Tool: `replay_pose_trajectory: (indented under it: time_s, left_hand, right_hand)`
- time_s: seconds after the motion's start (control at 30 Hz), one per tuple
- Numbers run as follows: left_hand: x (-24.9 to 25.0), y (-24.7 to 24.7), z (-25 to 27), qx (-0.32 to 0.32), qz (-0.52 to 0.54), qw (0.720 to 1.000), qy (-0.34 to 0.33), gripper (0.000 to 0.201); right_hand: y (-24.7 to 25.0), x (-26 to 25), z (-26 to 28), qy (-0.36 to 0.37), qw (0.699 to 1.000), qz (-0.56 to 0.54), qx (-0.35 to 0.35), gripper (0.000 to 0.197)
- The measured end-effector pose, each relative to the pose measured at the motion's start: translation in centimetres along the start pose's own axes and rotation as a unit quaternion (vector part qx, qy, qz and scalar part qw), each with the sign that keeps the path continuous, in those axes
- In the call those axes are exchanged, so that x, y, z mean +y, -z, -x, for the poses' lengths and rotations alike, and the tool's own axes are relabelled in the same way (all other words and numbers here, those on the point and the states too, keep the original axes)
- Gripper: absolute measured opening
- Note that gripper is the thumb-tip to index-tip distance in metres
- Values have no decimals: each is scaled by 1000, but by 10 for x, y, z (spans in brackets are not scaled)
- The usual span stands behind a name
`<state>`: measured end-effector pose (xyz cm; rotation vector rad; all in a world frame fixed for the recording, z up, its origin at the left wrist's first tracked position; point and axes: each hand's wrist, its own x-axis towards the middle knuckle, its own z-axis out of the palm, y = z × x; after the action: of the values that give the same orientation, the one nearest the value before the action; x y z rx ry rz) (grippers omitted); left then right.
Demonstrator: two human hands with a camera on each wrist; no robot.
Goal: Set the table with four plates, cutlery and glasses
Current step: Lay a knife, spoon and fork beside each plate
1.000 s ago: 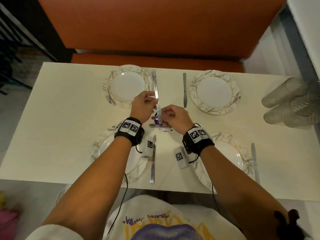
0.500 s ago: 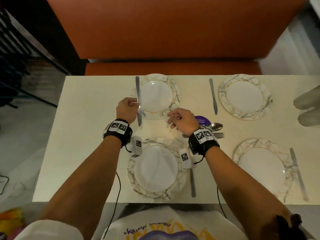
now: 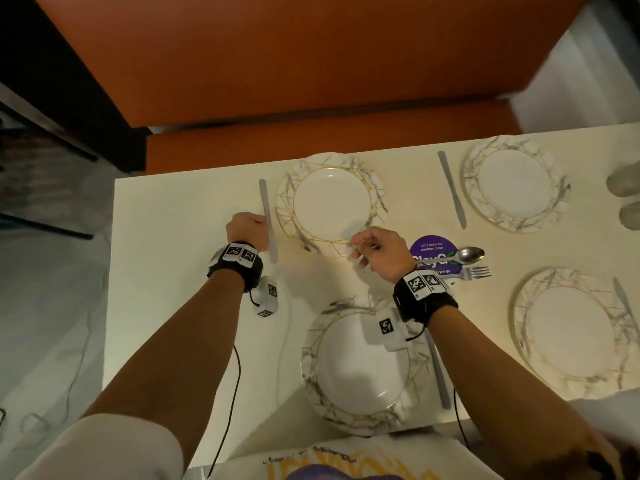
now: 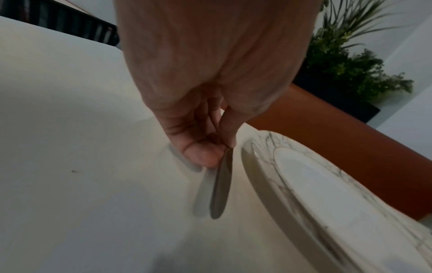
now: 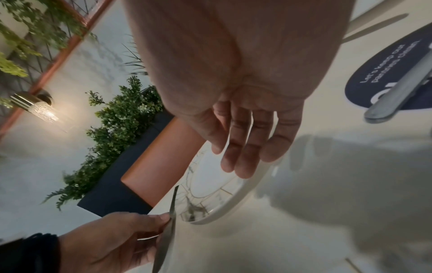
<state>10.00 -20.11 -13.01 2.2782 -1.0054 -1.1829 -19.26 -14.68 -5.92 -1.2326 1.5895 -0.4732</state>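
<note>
Left hand (image 3: 246,231) pinches a table knife (image 3: 267,216) between thumb and fingertips, left of centre in the head view. The knife lies lengthwise just left of the top-centre plate (image 3: 331,204); whether it touches the cream worktop (image 3: 180,216) I can't tell. Left wrist view: same knife (image 4: 221,186) low over the surface, shadow right beside it, plate rim (image 4: 268,177) just to the right.

Right hand (image 3: 380,252) is empty, fingers loose and only slightly bent, at the near rim of that plate. Right wrist view confirms: fingers (image 5: 245,147) relaxed over the plate edge (image 5: 236,201), holding nothing.

Other plates: bottom centre (image 3: 360,365) with a knife (image 3: 438,372) on its right, top right (image 3: 516,187) with a knife (image 3: 452,188) on its left, right edge (image 3: 571,332) with a knife (image 3: 623,303) lying on its right rim.

Right of centre: round purple sticker (image 3: 434,252), readable "Let's keep our pantries clean"; the bigger lettering is partly hidden. A spoon (image 3: 464,256) lies across it, a fork (image 3: 472,273) just below.

Blurred clear glasses (image 3: 627,192) at the far right edge. Orange bench seat (image 3: 311,64) fills the top of the frame.
</note>
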Motion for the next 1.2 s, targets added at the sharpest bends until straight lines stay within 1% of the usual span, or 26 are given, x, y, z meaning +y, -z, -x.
replay_pose_trajectory:
  time_s: [0.1, 0.2, 0.27, 0.3, 0.37, 0.4, 0.47, 0.5, 0.57, 0.67, 0.83, 1.2]
  left_hand:
    - [9, -2, 5, 13, -23, 999, -20, 11]
    - [12, -4, 8, 24, -86, 994, -60, 16]
    - [12, -3, 13, 37, -87, 993, -67, 18]
    - [12, -2, 16, 51, -106, 991, -69, 20]
    - [7, -1, 21, 83, -170, 975, -116, 29]
    - [3, 0, 22, 94, -202, 962, -156, 36]
    - [-4, 1, 21, 93, -263, 934, -224, 51]
    - [-6, 3, 21, 79, -292, 923, -239, 56]
    - [-7, 4, 17, 53, -335, 909, -241, 59]
    - [-2, 5, 16, 40, -358, 902, -239, 59]
    - [4, 7, 11, 41, -372, 897, -234, 58]
    - [14, 11, 5, 26, -379, 895, -234, 57]
  right_hand:
    - [-3, 0, -4, -3, 1000, 4, 4, 24]
    - [-4, 0, -6, -6, 1000, -7, 6, 22]
    - [-4, 0, -7, -4, 1000, -7, 7, 21]
    - [-3, 0, -8, -3, 1000, -7, 7, 22]
    - [-2, 0, -9, -2, 1000, -7, 8, 22]
    - [-2, 1, -9, -2, 1000, -6, 9, 22]
    - [-1, 2, -10, -1, 1000, 2, 6, 22]
    - [0, 3, -10, 0, 1000, 9, 5, 22]
    - [0, 7, -11, 0, 1000, 20, 6, 22]
    - [-2, 12, -12, 2, 999, 28, 15, 22]
    - [-5, 16, -13, 10, 998, 54, 19, 19]
    - [-8, 23, -19, 7, 998, 55, 9, 18]
